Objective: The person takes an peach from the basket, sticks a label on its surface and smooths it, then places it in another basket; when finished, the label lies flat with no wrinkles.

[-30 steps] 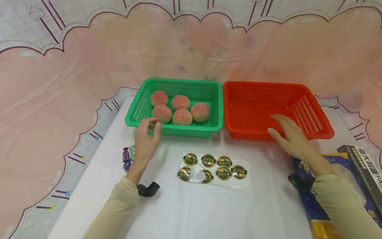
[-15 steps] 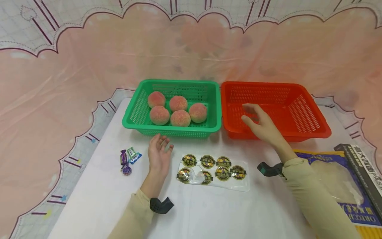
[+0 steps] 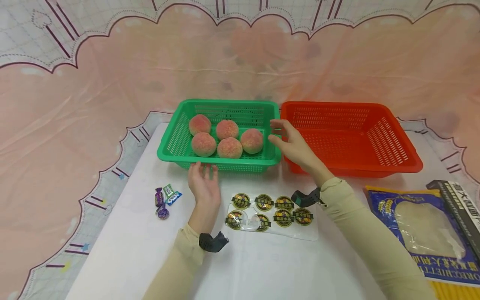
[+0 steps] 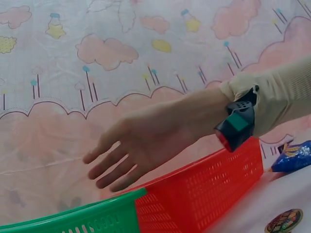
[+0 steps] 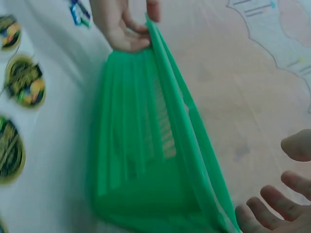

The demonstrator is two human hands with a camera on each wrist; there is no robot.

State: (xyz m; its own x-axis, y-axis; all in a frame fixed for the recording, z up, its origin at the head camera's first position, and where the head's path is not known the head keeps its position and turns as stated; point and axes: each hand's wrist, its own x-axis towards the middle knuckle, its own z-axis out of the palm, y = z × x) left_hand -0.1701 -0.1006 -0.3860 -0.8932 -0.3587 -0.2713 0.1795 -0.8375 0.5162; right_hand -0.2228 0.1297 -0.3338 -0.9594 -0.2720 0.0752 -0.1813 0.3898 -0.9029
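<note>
Left hand: palm up, its fingers slightly apart and loosely bent, tips at the front rim of a green basket; they clamp nothing, and whether they touch the rim cannot be told for certain.
Right hand: poised at the same basket's right end, fingers spread, thumb well parted from them; it holds nothing, and whether it touches the rim cannot be told.
Green basket: between the two hands, its long front side just beyond the left fingers, its right end just beside the right ones.
Peaches: five, blushed pink, inside the basket; the rightmost lies near the right fingertips, the front pair just past the left.
Red basket: beside the green one, its left end beneath the right hand, the rest stretching right of those fingers.
Label sheet: clear, bearing seven round black-and-gold stickers, on the white counter nearer the person than either hand's fingers.
Sweets: four, in purple, green and blue wrappers, left of the left fingers.
Blue bag: well right of the right fingers, a dark box alongside.
Printed cloth: peach-coloured, scallop-edged, beyond both baskets and all the fingers.
</note>
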